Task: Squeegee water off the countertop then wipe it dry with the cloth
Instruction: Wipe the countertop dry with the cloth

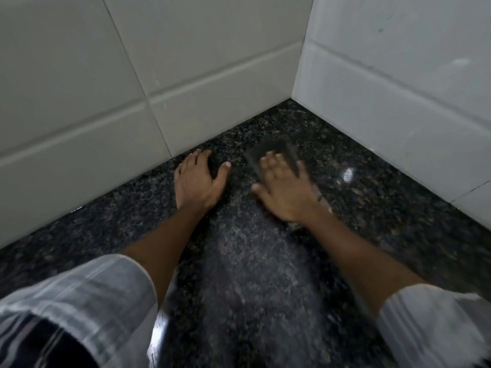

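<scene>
The countertop point(265, 274) is dark stone with lots of small grey and black specks. It runs into a corner where two walls meet. The left wall point(79, 88) has big pale grey tiles with thin lines between them. The right wall point(398, 88) has white shiny tiles and looks brighter. A small bright spot of light point(348, 175) shines on the stone near the right wall. A paler, blurry strip runs down the middle of the stone between the two arms. The left hand point(198, 181) lies flat on the stone close to the left wall, with the fingers spread and nothing in it. The right hand point(283, 191) is spread wide and presses down on a dark, blurry flat thing point(271, 152) that pokes out past the fingertips, near the corner. It is too blurry to tell if this is the cloth or the squeegee. Both arms wear rolled-up light sleeves point(106, 301). A shiny rounded metal edge point(159, 328) shows at the bottom, beside the left sleeve.
</scene>
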